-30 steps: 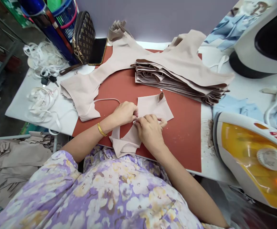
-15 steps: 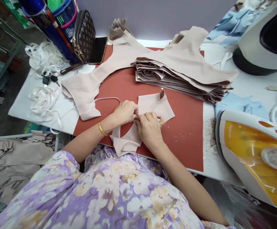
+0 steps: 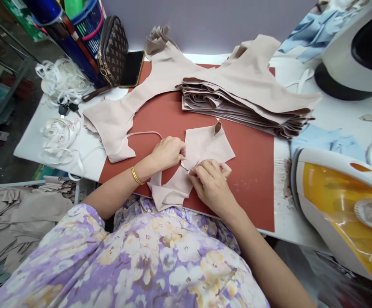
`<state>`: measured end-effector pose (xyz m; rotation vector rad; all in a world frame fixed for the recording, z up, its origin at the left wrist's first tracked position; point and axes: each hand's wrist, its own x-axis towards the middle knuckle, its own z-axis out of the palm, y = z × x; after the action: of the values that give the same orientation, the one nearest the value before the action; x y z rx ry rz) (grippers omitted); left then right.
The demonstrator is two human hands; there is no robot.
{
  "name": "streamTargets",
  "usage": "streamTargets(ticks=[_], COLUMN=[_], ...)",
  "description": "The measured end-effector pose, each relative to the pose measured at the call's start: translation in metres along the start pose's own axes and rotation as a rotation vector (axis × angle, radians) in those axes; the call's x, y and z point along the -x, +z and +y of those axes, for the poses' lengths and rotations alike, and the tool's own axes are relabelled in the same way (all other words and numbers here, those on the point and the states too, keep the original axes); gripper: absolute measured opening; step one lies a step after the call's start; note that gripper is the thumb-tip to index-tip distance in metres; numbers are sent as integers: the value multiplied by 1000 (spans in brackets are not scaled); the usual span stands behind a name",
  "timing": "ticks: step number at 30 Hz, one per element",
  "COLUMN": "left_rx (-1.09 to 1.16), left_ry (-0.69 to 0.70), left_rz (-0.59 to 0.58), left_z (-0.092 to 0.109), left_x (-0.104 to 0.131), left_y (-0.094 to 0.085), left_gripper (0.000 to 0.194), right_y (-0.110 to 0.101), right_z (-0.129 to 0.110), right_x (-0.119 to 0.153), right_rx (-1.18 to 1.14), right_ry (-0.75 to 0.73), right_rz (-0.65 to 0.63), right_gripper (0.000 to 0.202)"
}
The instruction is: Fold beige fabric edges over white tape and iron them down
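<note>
A beige fabric piece [image 3: 209, 143] lies on the reddish-brown board [image 3: 250, 179], its upper part flat with one small curled fold. Its lower part [image 3: 169, 194] hangs rumpled over the board's near edge. My left hand [image 3: 170, 152] is closed at the left side of the piece, thumb and fingers pinching the cloth near its narrow middle. My right hand [image 3: 210, 177] is closed just right of there, its fingertips pinching the fabric's edge. A thin beige strap [image 3: 144, 133] curves away behind my left hand.
A thick stack of cut beige fabric [image 3: 243, 102] lies behind my hands. An iron [image 3: 343, 205] stands at right. White tape coils [image 3: 59, 134], keys, a phone [image 3: 132, 68] and a brown pouch [image 3: 113, 51] sit at left. More beige pieces [image 3: 22, 218] fill a bin below left.
My right hand has shifted right and slightly toward me, away from my left hand, uncovering the fabric's middle. My left hand has barely moved.
</note>
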<state>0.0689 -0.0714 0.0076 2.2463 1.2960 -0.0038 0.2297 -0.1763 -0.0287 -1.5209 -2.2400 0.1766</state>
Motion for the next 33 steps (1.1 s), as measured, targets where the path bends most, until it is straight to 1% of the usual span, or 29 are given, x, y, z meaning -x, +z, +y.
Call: streamTargets(ticks=[2,4,6,8,9,10,11,13,14,15,16,17,18,19,20,22,23,24,25,27,29,30,32,33], left_rx=[-56,-85,-64,-24,-6,10,22,33,34,38,47,63,81,97,108,117,116,112,107,86,43,10,-71,-104], left_ry=[92,273,421,458,450,443,440,440,443,451,464,482,500,508,503,465,444,433,436,458,466,461,455,464], left_rz=[31,44,19,-12,-13,-8,-2,10,12,10,8,13,34,77,137,267,308,316,292,175,47,7,-7,18], left_z=[2,4,5,3,2,0,-2,-4,-5,-6,-6,-6,-6,-6,-6,-7,-8,-8,-9,-12,-16,-19,-26,-30], left_x=[1,0,-1,-3,-3,-4,-3,-2,-1,1,3,5,8,12,16,29,37,46,57,80,104,115,130,135], left_y=[2,6,13,19,22,23,25,27,27,28,28,28,28,27,25,17,12,6,0,-9,-12,-10,-1,4], left_gripper=[11,20,26,29,30,30,31,34,35,38,40,41,43,43,44,44,43,42,40,33,28,31,34,28], right_y=[-2,-3,-11,-28,-40,-54,-68,-92,-100,-104,-106,-105,-103,-99,-96,-92,-91,-90,-90,-86,-76,-70,-53,-44], right_z=[1,0,1,8,13,20,28,46,55,63,70,76,80,82,81,71,63,54,44,25,8,1,-11,-16], right_x=[5,7,12,27,42,61,85,142,171,197,219,233,240,239,231,200,181,161,143,114,92,84,69,62], right_rx=[-72,-139,-213,-350,-445,-518,-556,-544,-424,-278,-164,-158,-202,-259,-315,-323,-307,-301,-302,-338,-393,-414,-423,-402], right_ry=[20,39,41,61,91,124,169,313,474,595,662,681,672,635,580,458,395,330,277,174,79,29,-90,-157], right_rz=[18,29,26,5,-24,-84,-181,-430,-406,-372,-343,-359,-394,-410,-398,-259,-188,-147,-96,-52,-59,-77,-126,-145], right_gripper=[16,16,16,13,10,9,10,15,21,27,30,25,20,16,13,11,11,9,8,7,10,10,12,14])
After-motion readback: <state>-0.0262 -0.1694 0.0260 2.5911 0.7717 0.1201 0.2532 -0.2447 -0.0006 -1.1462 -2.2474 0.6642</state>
